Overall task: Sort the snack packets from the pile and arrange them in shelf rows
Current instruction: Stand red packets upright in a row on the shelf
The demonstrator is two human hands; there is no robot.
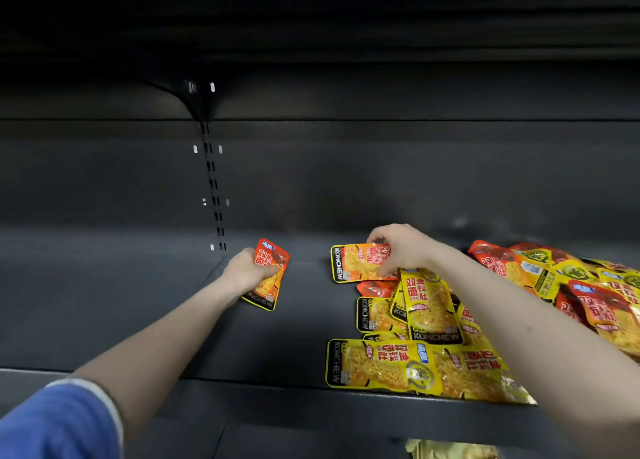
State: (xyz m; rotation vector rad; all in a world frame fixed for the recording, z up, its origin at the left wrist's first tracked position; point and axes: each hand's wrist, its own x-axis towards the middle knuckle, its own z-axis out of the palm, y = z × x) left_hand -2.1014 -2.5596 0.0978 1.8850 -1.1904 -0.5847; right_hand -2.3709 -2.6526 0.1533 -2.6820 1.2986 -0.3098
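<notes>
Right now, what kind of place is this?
Probably a shop aisle being restocked. A dark metal shelf with a slotted upright on the back panel, and a pile of identical branded snack packets. The left hand holds one red packet; the right hand grips another packet.

The shelf left of the pile is bare dark metal, open from the front edge to the back wall. A bare strip is left between the pile and the packet gripped by the left hand. Right of that strip, the shelf is covered by the pile, front to back.
</notes>
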